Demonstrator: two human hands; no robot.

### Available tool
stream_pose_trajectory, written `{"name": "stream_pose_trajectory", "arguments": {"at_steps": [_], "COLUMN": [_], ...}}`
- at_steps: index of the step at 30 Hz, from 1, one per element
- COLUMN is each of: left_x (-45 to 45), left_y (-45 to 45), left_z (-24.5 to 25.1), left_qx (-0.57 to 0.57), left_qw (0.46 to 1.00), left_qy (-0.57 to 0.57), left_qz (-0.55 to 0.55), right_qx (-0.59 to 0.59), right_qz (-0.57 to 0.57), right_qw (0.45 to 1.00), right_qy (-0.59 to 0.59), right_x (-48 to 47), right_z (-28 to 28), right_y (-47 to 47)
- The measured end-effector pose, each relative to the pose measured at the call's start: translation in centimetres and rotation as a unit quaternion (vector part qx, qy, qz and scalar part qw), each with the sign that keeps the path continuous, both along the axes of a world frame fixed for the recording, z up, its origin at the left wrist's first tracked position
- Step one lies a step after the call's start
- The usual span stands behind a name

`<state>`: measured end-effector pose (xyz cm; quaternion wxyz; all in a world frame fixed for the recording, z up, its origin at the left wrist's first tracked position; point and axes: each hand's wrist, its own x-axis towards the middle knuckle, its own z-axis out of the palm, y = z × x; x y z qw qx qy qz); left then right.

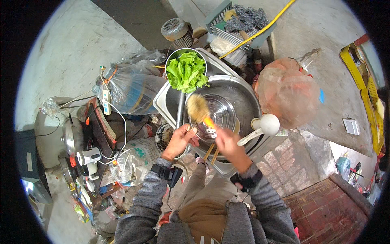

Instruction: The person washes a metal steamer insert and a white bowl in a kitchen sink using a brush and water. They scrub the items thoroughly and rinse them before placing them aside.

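My left hand (179, 141) pinches the near-left rim of a shiny round stainless steel dish (224, 113). In my right hand (229, 145) is a scrubbing brush (198, 107) with an orange handle, its pale bristles blurred over the dish's left side. The dish is inside a large round metal basin (245, 91) on a steel sink (163, 94). Wooden chopsticks (212, 152) lie near the basin's near edge, partly behind my right hand. A white ladle-like scoop (265, 124) rests at the right rim. Beyond the brush stands a metal bowl (168, 58) of green lettuce (186, 70).
Bagged goods (131, 88) and a power strip (106, 102) are at the left, near a white electric appliance (88, 156). A large plastic bag (289, 91) bulges right of the sink. A yellow hose (259, 33) crosses behind. A reddish wooden panel (326, 210) occupies the lower right.
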<state>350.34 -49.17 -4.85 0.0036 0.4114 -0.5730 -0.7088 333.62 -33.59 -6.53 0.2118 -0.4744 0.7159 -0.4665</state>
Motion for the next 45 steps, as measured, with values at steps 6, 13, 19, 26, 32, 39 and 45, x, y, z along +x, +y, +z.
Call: {"name": "stream_pose_trajectory", "arguments": {"at_steps": [6, 13, 19, 26, 32, 39, 45], "left_x": [0.9, 1.5, 1.9, 2.4, 2.3, 3.1, 1.1], "left_y": [-0.5, -0.6, -0.6, -0.7, -0.1, -1.4, -0.7], "left_z": [0.3, 0.1, 1.0, 0.0, -0.1, 0.7, 1.7], "left_qx": [0.001, -0.059, -0.104, -0.071, -0.003, -0.105, -0.226], "left_qw": [0.998, 0.997, 0.993, 0.996, 0.996, 0.994, 0.973], "left_qy": [0.001, 0.010, -0.021, 0.011, 0.083, 0.012, -0.022], "left_qz": [0.060, 0.048, 0.053, 0.053, 0.017, -0.042, -0.031], "right_qx": [0.093, 0.184, 0.174, 0.123, 0.042, 0.210, 0.095], "right_qz": [-0.114, -0.131, -0.033, -0.025, 0.041, 0.191, 0.126], "right_qw": [0.973, 0.963, 0.977, 0.942, 0.660, 0.953, 0.953], "right_qy": [-0.178, -0.151, 0.116, -0.311, -0.749, -0.110, -0.259], "right_x": [-2.3, -5.6, -8.9, -4.9, -1.0, -4.1, -1.3], "right_z": [-0.3, -4.7, -9.0, -1.8, -0.1, 2.7, 2.1], "right_y": [5.4, 5.7, 4.2, 5.2, -1.0, 2.2, 2.6]}}
